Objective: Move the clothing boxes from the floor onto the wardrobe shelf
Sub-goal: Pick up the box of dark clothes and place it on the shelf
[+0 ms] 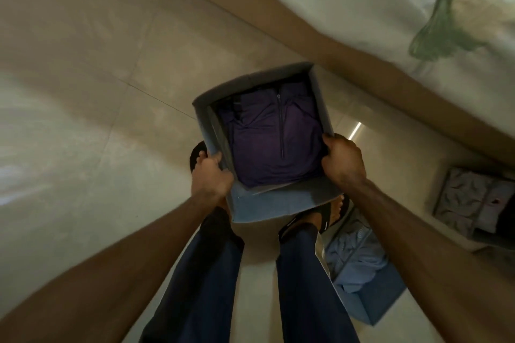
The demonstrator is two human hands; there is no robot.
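A grey-blue fabric clothing box point(278, 205) hangs in the air above my feet, with a folded purple zip top point(274, 145) inside it. My left hand point(211, 175) grips the box's left rim near the front corner. My right hand point(344, 160) grips the right rim. A second blue box point(370, 305) with light blue clothes stands on the floor by my right leg. A third box point(462, 203) with pale patterned clothes sits on the floor at the far right. The wardrobe shelf is out of view.
A bed with a brown base point(306, 36) and a white, green-patterned sheet point(362, 0) runs diagonally across the upper right. Pale tiled floor point(83, 92) fills the left side. My legs in dark trousers and black sandals are below the held box.
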